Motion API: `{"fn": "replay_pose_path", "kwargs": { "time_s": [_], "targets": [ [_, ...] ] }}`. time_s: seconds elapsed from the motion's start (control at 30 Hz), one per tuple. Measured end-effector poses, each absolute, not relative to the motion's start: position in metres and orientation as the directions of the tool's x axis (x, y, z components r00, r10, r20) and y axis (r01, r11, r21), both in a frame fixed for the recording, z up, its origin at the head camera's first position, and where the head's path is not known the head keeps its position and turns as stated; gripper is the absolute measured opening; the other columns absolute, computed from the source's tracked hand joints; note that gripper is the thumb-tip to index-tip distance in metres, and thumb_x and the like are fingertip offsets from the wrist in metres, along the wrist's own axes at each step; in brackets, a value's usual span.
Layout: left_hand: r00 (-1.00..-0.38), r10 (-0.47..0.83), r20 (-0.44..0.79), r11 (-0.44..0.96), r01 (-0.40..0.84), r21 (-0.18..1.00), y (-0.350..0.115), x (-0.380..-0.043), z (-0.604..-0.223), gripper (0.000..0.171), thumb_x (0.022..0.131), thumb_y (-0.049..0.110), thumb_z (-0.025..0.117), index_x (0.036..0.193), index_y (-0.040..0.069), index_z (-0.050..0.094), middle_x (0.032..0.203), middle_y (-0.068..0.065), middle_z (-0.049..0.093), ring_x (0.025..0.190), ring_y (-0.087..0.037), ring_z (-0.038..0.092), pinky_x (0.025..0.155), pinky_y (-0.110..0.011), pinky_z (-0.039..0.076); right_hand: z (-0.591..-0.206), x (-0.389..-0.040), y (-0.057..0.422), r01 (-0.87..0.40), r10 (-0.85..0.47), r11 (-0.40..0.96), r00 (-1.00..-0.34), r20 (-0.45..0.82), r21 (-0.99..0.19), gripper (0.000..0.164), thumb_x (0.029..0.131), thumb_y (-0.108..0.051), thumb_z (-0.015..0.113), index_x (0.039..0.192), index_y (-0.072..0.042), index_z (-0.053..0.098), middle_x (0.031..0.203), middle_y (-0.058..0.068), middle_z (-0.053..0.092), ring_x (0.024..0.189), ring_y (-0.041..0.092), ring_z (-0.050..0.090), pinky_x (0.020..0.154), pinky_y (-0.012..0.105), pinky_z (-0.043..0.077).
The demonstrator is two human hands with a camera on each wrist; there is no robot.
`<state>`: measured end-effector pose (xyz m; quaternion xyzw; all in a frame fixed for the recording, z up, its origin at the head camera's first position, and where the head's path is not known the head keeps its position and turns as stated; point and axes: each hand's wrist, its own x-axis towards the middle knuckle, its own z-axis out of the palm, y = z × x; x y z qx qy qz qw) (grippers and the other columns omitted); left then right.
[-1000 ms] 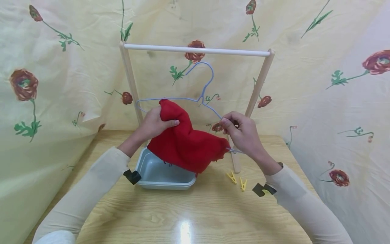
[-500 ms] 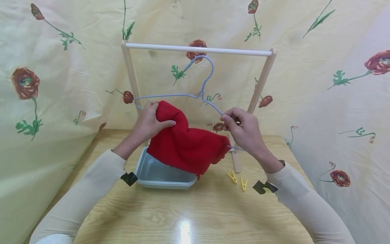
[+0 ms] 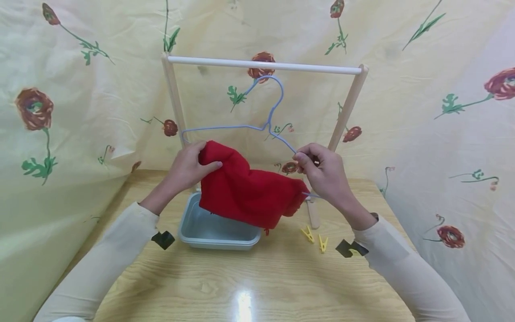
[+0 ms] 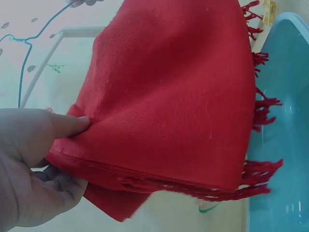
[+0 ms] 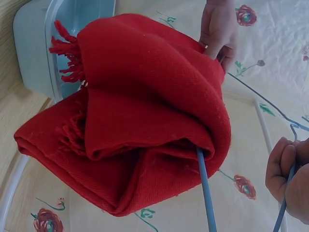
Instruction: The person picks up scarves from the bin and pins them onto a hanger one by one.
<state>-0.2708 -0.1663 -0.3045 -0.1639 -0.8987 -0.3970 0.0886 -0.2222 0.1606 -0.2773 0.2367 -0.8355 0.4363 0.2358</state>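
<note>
A red fringed scarf [image 3: 249, 192], folded in layers, drapes over the bottom bar of a blue wire hanger [image 3: 225, 127]. In the right wrist view the hanger's bar [image 5: 206, 193] runs into the folds of the scarf [image 5: 149, 101]. My left hand [image 3: 187, 165] pinches the scarf's upper left corner, thumb on the near face; the left wrist view shows that thumb on the cloth [image 4: 169, 96], with fingers behind. My right hand [image 3: 323, 172] pinches the hanger's sloping right arm between thumb and fingers. The hanger's hook points up, below the rack's rail in the head view.
A wooden rack with a white rail [image 3: 261, 65] stands behind the hands. Below the scarf sits a grey-blue basin [image 3: 219, 244] on the wooden table [image 3: 209, 286]. Two yellow clothespins [image 3: 308, 234] lie right of the basin. Flowered cloth [image 3: 442, 147] hangs around the table.
My left hand has moved left and slightly down with the scarf corner, away from the hanger's upper wire. The hanger rose slightly, then settled a little. The right hand keeps its grip.
</note>
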Motion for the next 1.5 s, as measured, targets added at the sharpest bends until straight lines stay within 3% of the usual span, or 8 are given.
{"fn": "replay_pose_path", "kwargs": {
  "time_s": [0.2, 0.5, 0.73, 0.93, 1.17, 1.4, 1.5],
  "targets": [
    [-0.94, 0.164, 0.301, 0.633, 0.334, 0.699, -0.166, -0.27, -0.307, 0.052, 0.089, 0.02, 0.081, 0.132, 0.005, 0.056, 0.119, -0.014, 0.065, 0.1, -0.032, 0.067, 0.083, -0.045, 0.061, -0.277, -0.222, 0.162, -0.603, -0.191, 0.502, -0.776, 0.601, -0.62, 0.011, 0.1, -0.007, 0.065, 0.096, 0.003, 0.071, 0.078, 0.013, 0.066, 0.067, 0.009, 0.061, 0.059, 0.015, 0.049],
    [-0.899, 0.083, 0.429, 0.612, 0.386, 0.69, -0.167, -0.276, -0.318, 0.061, 0.084, 0.014, 0.085, 0.135, 0.001, 0.052, 0.124, -0.017, 0.054, 0.098, -0.034, 0.067, 0.081, -0.048, 0.062, -0.275, -0.22, 0.162, -0.591, -0.18, 0.513, -0.783, 0.595, -0.622, 0.011, 0.1, -0.008, 0.065, 0.097, 0.002, 0.071, 0.081, 0.015, 0.066, 0.069, 0.016, 0.062, 0.061, 0.016, 0.05],
    [-0.849, 0.111, 0.517, 0.595, 0.473, 0.65, -0.167, -0.279, -0.326, 0.041, 0.085, 0.011, 0.084, 0.121, 0.004, 0.065, 0.117, -0.015, 0.053, 0.093, -0.035, 0.071, 0.076, -0.048, 0.062, -0.276, -0.219, 0.162, -0.591, -0.181, 0.512, -0.784, 0.594, -0.624, 0.011, 0.1, -0.008, 0.066, 0.096, 0.002, 0.071, 0.08, 0.016, 0.066, 0.068, 0.019, 0.063, 0.056, 0.017, 0.048],
    [-0.812, 0.163, 0.56, 0.671, 0.508, 0.541, -0.169, -0.28, -0.33, 0.04, 0.085, 0.015, 0.085, 0.122, 0.005, 0.072, 0.121, -0.013, 0.061, 0.107, -0.031, 0.059, 0.086, -0.046, 0.058, -0.278, -0.22, 0.162, -0.578, -0.176, 0.52, -0.792, 0.584, -0.628, 0.012, 0.1, -0.009, 0.065, 0.096, 0.002, 0.07, 0.08, 0.016, 0.066, 0.068, 0.014, 0.062, 0.06, 0.016, 0.049],
    [-0.725, 0.206, 0.657, 0.681, 0.589, 0.436, -0.165, -0.28, -0.335, 0.036, 0.085, 0.009, 0.084, 0.118, 0.003, 0.074, 0.121, -0.017, 0.065, 0.108, -0.034, 0.055, 0.092, -0.051, 0.045, -0.278, -0.221, 0.163, -0.56, -0.161, 0.532, -0.804, 0.573, -0.636, 0.012, 0.101, -0.01, 0.065, 0.097, 0.001, 0.07, 0.08, 0.018, 0.065, 0.068, 0.013, 0.061, 0.058, 0.017, 0.048],
    [-0.6, 0.275, 0.751, 0.567, 0.732, 0.377, -0.143, -0.273, -0.332, 0.028, 0.086, 0.007, 0.081, 0.112, 0.003, 0.073, 0.117, -0.014, 0.064, 0.109, -0.029, 0.056, 0.082, -0.043, 0.057, -0.274, -0.221, 0.162, -0.56, -0.146, 0.534, -0.799, 0.583, -0.634, 0.013, 0.1, -0.012, 0.066, 0.096, 0.0, 0.071, 0.078, 0.015, 0.065, 0.067, 0.014, 0.06, 0.06, 0.018, 0.048],
    [-0.545, 0.352, 0.761, 0.5, 0.797, 0.339, -0.13, -0.269, -0.332, 0.024, 0.087, 0.012, 0.081, 0.11, 0.006, 0.075, 0.116, -0.011, 0.065, 0.109, -0.026, 0.057, 0.085, -0.04, 0.055, -0.274, -0.221, 0.162, -0.55, -0.144, 0.54, -0.806, 0.574, -0.637, 0.014, 0.1, -0.012, 0.066, 0.096, 0.0, 0.071, 0.077, 0.011, 0.065, 0.067, 0.014, 0.061, 0.059, 0.018, 0.048]
  ]
}}
